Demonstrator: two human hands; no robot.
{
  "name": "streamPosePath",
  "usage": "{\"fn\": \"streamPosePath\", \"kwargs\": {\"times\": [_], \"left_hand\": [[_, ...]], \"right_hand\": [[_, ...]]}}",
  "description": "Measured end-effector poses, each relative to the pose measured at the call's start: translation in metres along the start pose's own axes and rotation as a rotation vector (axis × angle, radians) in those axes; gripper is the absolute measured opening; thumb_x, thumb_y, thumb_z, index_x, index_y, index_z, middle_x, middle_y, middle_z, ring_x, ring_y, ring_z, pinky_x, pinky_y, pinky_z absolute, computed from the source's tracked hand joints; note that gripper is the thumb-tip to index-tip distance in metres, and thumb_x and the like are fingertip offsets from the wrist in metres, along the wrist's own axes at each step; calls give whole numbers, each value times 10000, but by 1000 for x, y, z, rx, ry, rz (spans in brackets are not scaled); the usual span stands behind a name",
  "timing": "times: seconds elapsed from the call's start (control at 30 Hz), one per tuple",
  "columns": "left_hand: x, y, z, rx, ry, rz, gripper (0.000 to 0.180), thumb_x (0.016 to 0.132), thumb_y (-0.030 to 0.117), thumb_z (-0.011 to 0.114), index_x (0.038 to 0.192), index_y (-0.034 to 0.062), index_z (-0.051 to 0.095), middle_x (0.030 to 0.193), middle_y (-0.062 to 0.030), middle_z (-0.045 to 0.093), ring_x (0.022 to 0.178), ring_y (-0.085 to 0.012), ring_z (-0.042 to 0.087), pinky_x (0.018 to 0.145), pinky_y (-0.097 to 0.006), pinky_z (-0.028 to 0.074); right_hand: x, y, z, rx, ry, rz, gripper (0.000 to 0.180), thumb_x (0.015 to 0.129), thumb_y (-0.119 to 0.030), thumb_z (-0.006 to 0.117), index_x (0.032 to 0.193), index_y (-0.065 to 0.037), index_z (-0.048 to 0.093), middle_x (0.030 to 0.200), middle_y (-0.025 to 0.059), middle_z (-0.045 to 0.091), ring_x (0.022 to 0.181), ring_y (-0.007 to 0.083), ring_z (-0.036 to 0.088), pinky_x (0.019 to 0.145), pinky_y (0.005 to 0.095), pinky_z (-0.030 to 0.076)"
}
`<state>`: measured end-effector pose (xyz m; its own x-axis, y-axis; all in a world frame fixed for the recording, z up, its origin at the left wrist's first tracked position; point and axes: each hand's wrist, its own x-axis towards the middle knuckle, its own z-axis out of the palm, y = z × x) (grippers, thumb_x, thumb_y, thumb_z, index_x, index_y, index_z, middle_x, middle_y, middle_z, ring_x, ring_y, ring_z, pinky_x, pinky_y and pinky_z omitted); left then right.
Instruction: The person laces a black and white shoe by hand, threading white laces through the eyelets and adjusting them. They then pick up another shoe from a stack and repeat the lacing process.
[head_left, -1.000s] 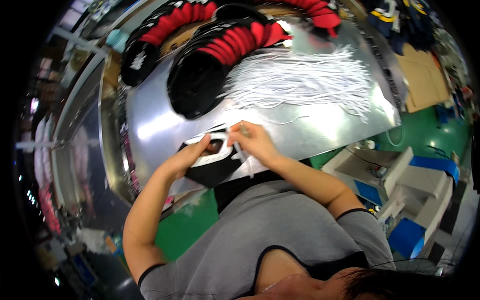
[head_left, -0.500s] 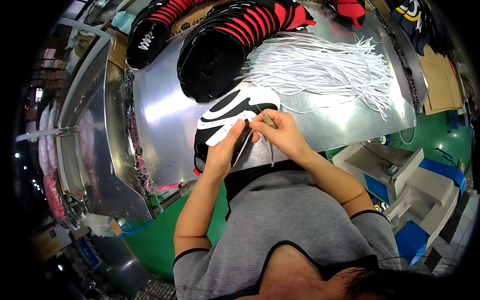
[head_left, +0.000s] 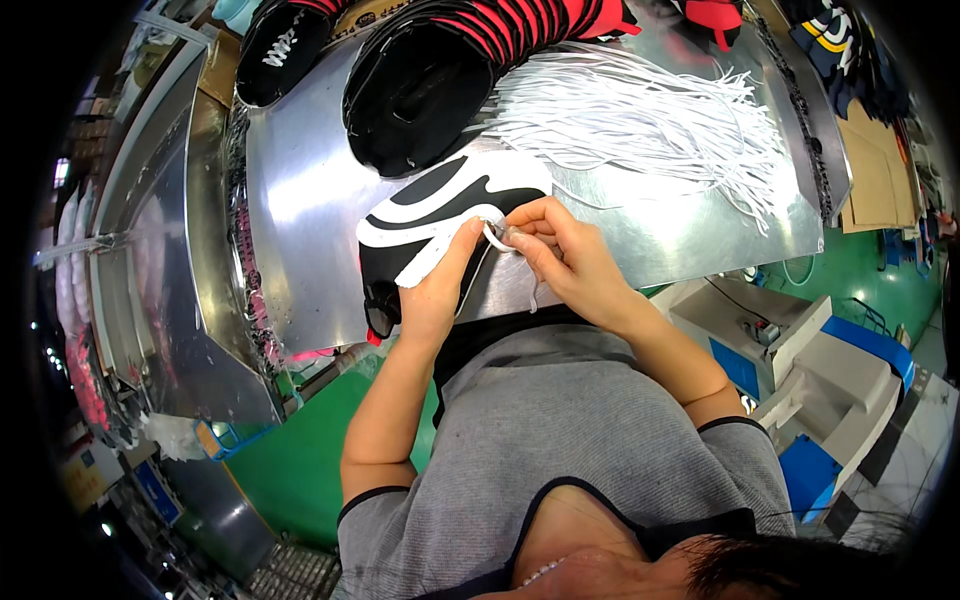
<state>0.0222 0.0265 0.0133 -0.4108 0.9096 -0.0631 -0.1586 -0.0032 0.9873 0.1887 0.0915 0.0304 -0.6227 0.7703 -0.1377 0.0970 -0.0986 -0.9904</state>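
A black and white shoe upper [head_left: 462, 198] with a bit of red at its heel end lies near the front of the metal table. My left hand [head_left: 437, 295] grips its near edge, the thumb on top beside the lacing edge and the other fingers mostly hidden beneath. A white shoelace [head_left: 496, 241] curves from that edge to my right hand [head_left: 570, 255], whose thumb and forefinger are pinched on it. The lace's loose end hangs down below the right fingers. Whether the right fingers hold anything else is hidden.
Beyond the upper, a bundle of white laces [head_left: 640, 130] spreads across the metal table [head_left: 310, 240]. Nested black and red shoe uppers [head_left: 410, 100] stand at the back left. A beige and blue plastic unit [head_left: 840, 390] stands off the table's right front corner.
The right fingers have shifted, and a bend of lace now shows between them and the upper. The upper, with my left hand on it, sits a little farther left and higher in view.
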Motion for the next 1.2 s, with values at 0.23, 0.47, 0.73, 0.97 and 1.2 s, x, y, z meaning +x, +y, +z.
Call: {"fn": "streamPosePath", "kwargs": {"times": [0.23,0.47,0.73,0.97,1.2], "left_hand": [[-3,4,4,102,-14,28,107,902,13,665,989,-41,694,935,-32,706,819,-105,648,747,-234,500],[0,7,0,187,-85,31,158,911,26,653,1056,-31,681,1004,-57,700,907,-124,649,818,-249,507],[1,12,2,249,-73,-18,156,918,51,656,1047,-31,691,1012,-53,703,914,-124,649,823,-247,501],[-6,16,9,705,-156,373,159,904,28,658,1048,-32,685,972,-110,715,856,-214,687,757,-291,522],[-1,-3,-2,664,-88,374,178,911,62,665,1057,-36,693,1022,-102,726,880,-189,704,767,-273,540]], "right_hand": [[5,5,-12,-38,-20,-105,108,959,-73,583,1029,7,596,862,82,716,702,115,639,613,255,488],[9,1,-19,51,-60,-31,102,951,-65,582,1025,3,606,861,54,725,575,56,523,530,230,440],[15,5,-23,-6,-77,-17,119,950,-74,581,1033,9,600,851,78,733,624,87,596,574,240,471],[20,10,-15,-199,-15,-88,161,937,-73,584,1058,14,523,864,148,725,768,232,707,691,319,526],[33,10,3,-581,-8,-181,192,941,-107,584,1079,-15,487,848,156,682,723,302,683,640,386,516]]}}
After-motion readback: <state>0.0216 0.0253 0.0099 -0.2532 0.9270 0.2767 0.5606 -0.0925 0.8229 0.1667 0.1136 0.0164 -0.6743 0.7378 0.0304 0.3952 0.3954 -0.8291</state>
